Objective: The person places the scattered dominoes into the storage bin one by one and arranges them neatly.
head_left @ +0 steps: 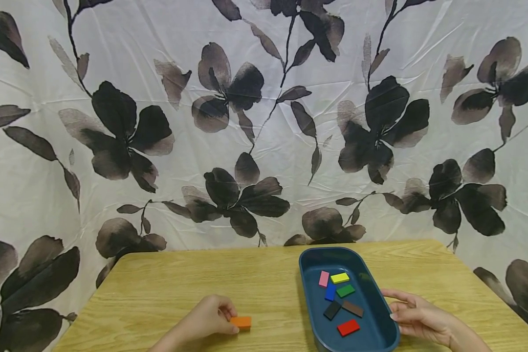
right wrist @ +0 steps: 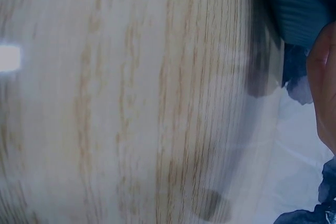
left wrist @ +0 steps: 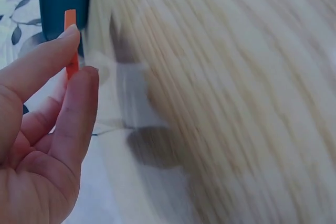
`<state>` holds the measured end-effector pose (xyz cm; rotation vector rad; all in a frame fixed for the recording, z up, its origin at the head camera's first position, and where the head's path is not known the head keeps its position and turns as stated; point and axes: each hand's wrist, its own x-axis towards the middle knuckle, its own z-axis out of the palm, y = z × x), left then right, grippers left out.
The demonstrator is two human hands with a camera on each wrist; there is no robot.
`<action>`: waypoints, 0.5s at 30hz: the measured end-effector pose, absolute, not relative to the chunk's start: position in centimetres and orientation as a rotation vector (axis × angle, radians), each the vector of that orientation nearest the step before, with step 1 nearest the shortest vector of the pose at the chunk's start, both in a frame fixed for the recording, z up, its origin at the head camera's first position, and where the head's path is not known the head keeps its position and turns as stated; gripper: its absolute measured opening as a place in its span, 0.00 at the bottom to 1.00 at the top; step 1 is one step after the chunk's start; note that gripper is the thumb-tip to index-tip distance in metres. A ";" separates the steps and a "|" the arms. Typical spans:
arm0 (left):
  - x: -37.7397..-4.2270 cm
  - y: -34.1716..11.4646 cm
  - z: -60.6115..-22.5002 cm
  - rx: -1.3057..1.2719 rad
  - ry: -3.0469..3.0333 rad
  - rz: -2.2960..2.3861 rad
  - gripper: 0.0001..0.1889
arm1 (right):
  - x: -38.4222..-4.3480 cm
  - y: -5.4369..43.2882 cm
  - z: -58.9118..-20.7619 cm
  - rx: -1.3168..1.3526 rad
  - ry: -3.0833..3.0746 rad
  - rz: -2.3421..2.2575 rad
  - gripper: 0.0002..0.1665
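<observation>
My left hand [head_left: 209,315] pinches a small flat orange block [head_left: 242,322] between thumb and fingers, just over the table and left of the tub. In the left wrist view the orange block [left wrist: 71,43] stands edge-on between the fingertips. My right hand [head_left: 422,318] rests its fingers against the right side of a dark blue tub [head_left: 378,298]. Inside the tub lie flat blocks: pink [head_left: 323,278], yellow [head_left: 340,278], blue [head_left: 330,292], green [head_left: 345,291], black [head_left: 332,310], brown [head_left: 353,309] and red [head_left: 348,327]. Only part of the right hand [right wrist: 324,87] shows in the right wrist view.
The tub stands on a yellow wood-grain table [head_left: 171,278], right of its middle. Behind the table hangs a white cloth [head_left: 299,205] printed with dark flowers. The tub's near end reaches the bottom of the head view.
</observation>
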<state>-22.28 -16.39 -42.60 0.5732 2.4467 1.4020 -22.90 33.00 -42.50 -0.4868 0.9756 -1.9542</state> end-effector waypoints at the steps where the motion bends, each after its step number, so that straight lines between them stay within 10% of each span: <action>1: -22.3 -16.3 -42.6 0.563 2.441 1.415 0.11 | -22.9 33.0 -42.5 -0.487 0.975 -1.954 0.28; 15: -22.7 -14.6 -40.7 0.576 2.499 1.518 0.11 | -22.9 33.1 -42.5 -0.480 0.988 -1.952 0.28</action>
